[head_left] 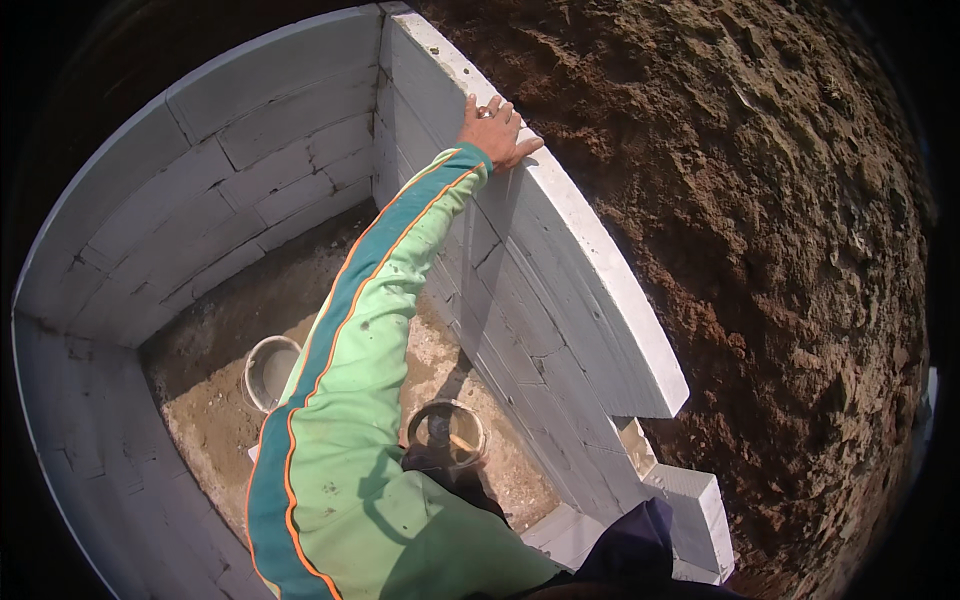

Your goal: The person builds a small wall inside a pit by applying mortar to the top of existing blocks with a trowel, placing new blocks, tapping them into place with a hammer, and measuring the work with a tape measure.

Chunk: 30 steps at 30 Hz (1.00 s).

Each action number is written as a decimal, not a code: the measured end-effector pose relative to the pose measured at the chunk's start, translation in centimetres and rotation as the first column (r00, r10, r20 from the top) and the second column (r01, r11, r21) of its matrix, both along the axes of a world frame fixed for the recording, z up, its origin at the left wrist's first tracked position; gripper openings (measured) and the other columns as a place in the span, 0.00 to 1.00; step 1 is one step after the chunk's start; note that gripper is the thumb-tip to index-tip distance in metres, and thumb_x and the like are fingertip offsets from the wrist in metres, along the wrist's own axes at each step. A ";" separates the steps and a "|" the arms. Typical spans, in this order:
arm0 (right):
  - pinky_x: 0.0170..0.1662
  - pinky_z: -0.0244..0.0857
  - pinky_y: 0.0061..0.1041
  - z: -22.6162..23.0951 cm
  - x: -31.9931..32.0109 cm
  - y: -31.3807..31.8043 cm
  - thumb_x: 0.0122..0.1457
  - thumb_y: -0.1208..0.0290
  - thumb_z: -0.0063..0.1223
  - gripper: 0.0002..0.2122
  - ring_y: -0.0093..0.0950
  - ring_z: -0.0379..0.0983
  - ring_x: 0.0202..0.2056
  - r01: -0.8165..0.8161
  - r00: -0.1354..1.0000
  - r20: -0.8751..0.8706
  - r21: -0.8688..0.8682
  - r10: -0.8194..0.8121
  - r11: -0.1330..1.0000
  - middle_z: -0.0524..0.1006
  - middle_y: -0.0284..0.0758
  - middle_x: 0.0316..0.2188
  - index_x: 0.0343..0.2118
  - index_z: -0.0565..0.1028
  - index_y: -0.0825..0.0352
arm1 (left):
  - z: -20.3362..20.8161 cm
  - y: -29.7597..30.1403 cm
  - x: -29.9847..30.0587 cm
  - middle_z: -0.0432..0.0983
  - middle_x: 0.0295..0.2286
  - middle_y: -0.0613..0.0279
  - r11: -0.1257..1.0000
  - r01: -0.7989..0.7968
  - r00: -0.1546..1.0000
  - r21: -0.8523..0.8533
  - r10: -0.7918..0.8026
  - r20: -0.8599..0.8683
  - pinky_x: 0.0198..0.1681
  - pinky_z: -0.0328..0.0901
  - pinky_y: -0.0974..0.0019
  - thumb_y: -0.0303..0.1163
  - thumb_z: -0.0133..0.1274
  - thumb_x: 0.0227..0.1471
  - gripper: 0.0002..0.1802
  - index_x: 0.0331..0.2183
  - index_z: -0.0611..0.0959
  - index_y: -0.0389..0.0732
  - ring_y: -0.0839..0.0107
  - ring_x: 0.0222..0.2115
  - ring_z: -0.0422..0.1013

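Observation:
My left hand (492, 132) lies on the top edge of the right-hand wall (590, 265), built of pale grey blocks. Its fingers are spread and bent over the edge, with the thumb stretched out to the right. A ring-like object shows on one finger. From the lower edge my left arm reaches across the view in a light green sleeve (370, 370) with a teal and orange stripe. No part of my right hand shows. Below, beside the arm, stands a dark bucket (482, 425) holding a tool with a light wooden-looking handle (461, 442).
Block walls (160, 215) enclose a dirt-covered floor (215, 400), where a pale bucket (249, 375) stands left of my arm. Rough brown earth (780, 250) rises outside the right wall. Toward me, that wall has a stepped gap beside a lower block (712, 515).

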State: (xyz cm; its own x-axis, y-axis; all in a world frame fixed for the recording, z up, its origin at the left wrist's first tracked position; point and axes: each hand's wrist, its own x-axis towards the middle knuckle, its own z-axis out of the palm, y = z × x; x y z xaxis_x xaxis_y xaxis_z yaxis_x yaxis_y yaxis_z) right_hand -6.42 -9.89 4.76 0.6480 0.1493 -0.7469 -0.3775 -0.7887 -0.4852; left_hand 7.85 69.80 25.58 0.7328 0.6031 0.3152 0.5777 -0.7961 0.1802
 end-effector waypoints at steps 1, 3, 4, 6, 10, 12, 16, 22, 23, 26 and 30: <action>0.21 0.65 0.27 0.0 0.1 1.8 0.66 0.72 0.47 0.20 0.24 0.68 0.19 -0.022 1.000 -0.006 -0.004 0.022 1.000 0.71 0.34 0.25 0.60 0.65 0.63 | 0.8 2.1 0.1 0.58 0.66 0.57 1.000 0.004 0.998 -0.002 -0.004 -0.067 0.69 0.33 0.31 0.71 0.28 0.62 0.47 0.67 0.65 0.46 0.57 0.70 0.47; 0.21 0.66 0.27 0.0 1.1 5.9 0.66 0.72 0.48 0.19 0.25 0.69 0.20 -0.067 0.998 -0.005 0.009 0.068 0.998 0.72 0.35 0.26 0.60 0.65 0.63 | 1.0 6.3 -0.2 0.57 0.66 0.57 0.997 -0.042 0.994 0.059 0.048 -0.096 0.70 0.34 0.33 0.70 0.29 0.63 0.45 0.67 0.65 0.48 0.57 0.69 0.48; 0.22 0.66 0.27 0.0 2.4 8.3 0.65 0.72 0.48 0.19 0.25 0.69 0.20 -0.112 0.994 0.003 0.026 0.112 0.993 0.72 0.35 0.26 0.59 0.66 0.63 | 0.5 9.6 -1.2 0.56 0.67 0.58 0.993 -0.088 0.992 0.080 0.095 -0.088 0.69 0.35 0.32 0.70 0.31 0.62 0.45 0.67 0.64 0.49 0.57 0.70 0.48; 0.22 0.66 0.27 -0.1 4.1 12.2 0.65 0.72 0.49 0.19 0.25 0.70 0.21 -0.133 0.991 0.027 0.048 0.132 0.990 0.73 0.36 0.27 0.58 0.67 0.63 | 1.0 11.7 -0.8 0.56 0.67 0.58 0.988 -0.138 0.984 0.073 0.145 -0.102 0.69 0.39 0.33 0.67 0.32 0.63 0.42 0.67 0.64 0.51 0.57 0.70 0.48; 0.23 0.67 0.27 0.6 7.6 19.0 0.64 0.71 0.50 0.18 0.26 0.71 0.22 -0.176 0.980 0.103 0.080 0.167 0.981 0.74 0.37 0.28 0.57 0.68 0.64 | 4.7 15.3 -3.2 0.61 0.65 0.49 0.865 -0.502 0.850 -0.010 0.491 -0.190 0.68 0.42 0.37 0.70 0.37 0.59 0.46 0.65 0.70 0.47 0.53 0.69 0.49; 0.24 0.67 0.28 1.6 8.1 18.5 0.63 0.71 0.51 0.18 0.27 0.72 0.23 -0.135 0.983 0.136 0.072 0.125 0.988 0.74 0.38 0.29 0.56 0.69 0.64 | 5.4 16.4 -3.4 0.64 0.63 0.48 0.692 -0.701 0.713 -0.171 0.674 -0.193 0.65 0.46 0.34 0.69 0.36 0.60 0.45 0.60 0.76 0.41 0.49 0.67 0.54; 0.25 0.68 0.28 1.3 3.0 10.6 0.62 0.71 0.53 0.17 0.28 0.73 0.24 0.093 0.985 0.148 0.009 -0.093 0.996 0.75 0.39 0.30 0.54 0.70 0.65 | -5.6 12.6 -3.3 0.67 0.59 0.48 0.633 -0.658 0.737 -0.407 0.651 -0.180 0.61 0.54 0.32 0.66 0.41 0.61 0.42 0.59 0.75 0.39 0.48 0.63 0.59; 0.26 0.69 0.29 0.0 -13.0 -6.1 0.61 0.71 0.55 0.16 0.29 0.75 0.26 0.373 0.922 -0.033 -0.179 -0.385 0.910 0.77 0.41 0.32 0.51 0.73 0.65 | -40.4 -14.2 -20.5 0.72 0.55 0.36 0.664 -0.366 0.759 -0.652 -0.192 -0.622 0.62 0.62 0.55 0.59 0.53 0.57 0.40 0.59 0.75 0.38 0.45 0.58 0.67; 0.27 0.69 0.29 0.7 -14.6 -8.2 0.61 0.71 0.55 0.16 0.29 0.76 0.26 0.419 0.898 -0.050 -0.199 -0.437 0.886 0.77 0.41 0.33 0.51 0.73 0.65 | -46.2 -20.8 -23.5 0.72 0.55 0.38 0.571 -0.086 0.628 -0.817 -0.605 -0.489 0.63 0.60 0.53 0.57 0.48 0.60 0.34 0.58 0.77 0.42 0.45 0.59 0.67; 0.28 0.72 0.33 0.4 -18.1 -12.4 0.58 0.69 0.57 0.15 0.34 0.78 0.29 0.386 0.916 0.004 -0.276 -0.401 0.880 0.78 0.45 0.34 0.48 0.74 0.66 | -51.2 -43.1 -28.3 0.70 0.58 0.42 0.193 0.201 0.471 -0.960 -0.879 -0.078 0.66 0.55 0.48 0.52 0.43 0.65 0.29 0.59 0.75 0.44 0.41 0.61 0.63; 0.37 0.75 0.44 -5.4 -13.7 -15.6 0.55 0.66 0.59 0.16 0.44 0.80 0.35 0.064 0.990 -0.109 -0.243 -0.093 0.968 0.79 0.50 0.38 0.46 0.75 0.67 | -43.3 -49.0 -26.8 0.71 0.57 0.46 0.196 0.328 0.095 -0.924 -0.980 -0.175 0.64 0.57 0.51 0.47 0.42 0.67 0.25 0.57 0.76 0.42 0.50 0.60 0.64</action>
State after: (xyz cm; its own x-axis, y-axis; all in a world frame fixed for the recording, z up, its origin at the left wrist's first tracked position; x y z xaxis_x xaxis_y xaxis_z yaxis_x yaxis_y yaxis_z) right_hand -20.14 -25.51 -0.68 0.5553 -0.0901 -0.8267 -0.4863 -0.8416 -0.2349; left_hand -18.90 20.84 -17.77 0.5632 -0.5903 -0.5782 -0.0369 -0.7170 0.6961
